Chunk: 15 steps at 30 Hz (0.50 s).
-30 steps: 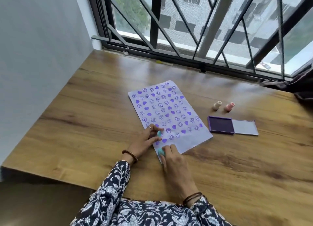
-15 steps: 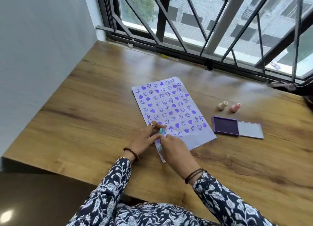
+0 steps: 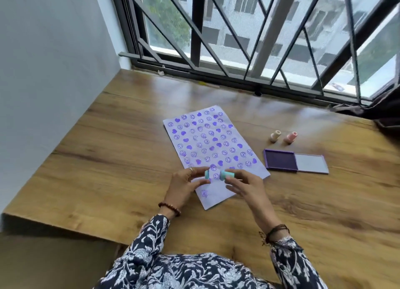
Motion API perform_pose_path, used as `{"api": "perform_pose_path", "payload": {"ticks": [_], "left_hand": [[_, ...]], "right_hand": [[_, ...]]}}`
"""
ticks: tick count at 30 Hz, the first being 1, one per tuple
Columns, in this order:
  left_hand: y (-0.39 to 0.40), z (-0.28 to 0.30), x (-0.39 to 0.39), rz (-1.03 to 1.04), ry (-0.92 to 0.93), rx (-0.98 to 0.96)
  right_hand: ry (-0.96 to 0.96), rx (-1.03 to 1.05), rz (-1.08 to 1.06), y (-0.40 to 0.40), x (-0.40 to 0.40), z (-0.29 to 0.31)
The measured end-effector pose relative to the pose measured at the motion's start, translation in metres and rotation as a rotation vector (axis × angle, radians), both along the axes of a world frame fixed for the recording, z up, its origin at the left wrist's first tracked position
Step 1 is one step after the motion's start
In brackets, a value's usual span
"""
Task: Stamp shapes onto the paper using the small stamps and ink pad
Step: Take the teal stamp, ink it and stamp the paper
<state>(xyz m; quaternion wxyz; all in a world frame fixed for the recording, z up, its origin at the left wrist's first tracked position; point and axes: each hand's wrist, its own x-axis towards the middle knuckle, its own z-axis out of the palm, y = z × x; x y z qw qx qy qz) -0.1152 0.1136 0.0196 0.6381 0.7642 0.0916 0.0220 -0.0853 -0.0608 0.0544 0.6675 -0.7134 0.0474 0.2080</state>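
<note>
A white sheet of paper [image 3: 220,189] lies on the wooden table [image 3: 112,159], covered with purple smiley and heart prints. My left hand [image 3: 184,186] pinches a small teal cap [image 3: 207,174] just above the paper's near end. My right hand [image 3: 244,186] holds a teal stamp [image 3: 227,175] on its side, a short gap from the cap. An open purple ink pad [image 3: 280,160] with its clear lid [image 3: 311,164] folded out lies right of the paper. A cream stamp [image 3: 275,135] and a pink stamp [image 3: 290,136] rest beyond it.
A grey wall stands at the left. A barred window [image 3: 238,40] runs along the table's far edge. Dark cloth [image 3: 387,111] lies at the far right. The table's near edge is by my patterned sleeves.
Both hands lifted off the paper's near corner. The right hand raised the teal stamp, leaving a fresh smiley print there, and the two teal pieces now sit side by side in the air.
</note>
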Motion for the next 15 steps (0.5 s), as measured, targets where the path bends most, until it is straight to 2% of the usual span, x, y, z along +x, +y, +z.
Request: {"api": "perform_pose_path", "payload": {"ticks": [3, 6, 11, 15], "left_hand": [[-0.009, 0.006, 0.003, -0.048, 0.029, -0.095], [-0.013, 0.010, 0.008, -0.058, 0.046, -0.110], [-0.017, 0.010, 0.018, -0.043, 0.097, -0.241], [-0.021, 0.013, 0.025, -0.038, 0.106, -0.254]], "right_hand": [[-0.131, -0.116, 0.055, 0.003, 0.001, 0.006], [-0.226, -0.238, 0.076, 0.001, 0.003, 0.012], [-0.295, -0.294, 0.128, -0.005, 0.011, 0.020], [-0.261, -0.273, 0.142, -0.008, 0.023, 0.027]]}}
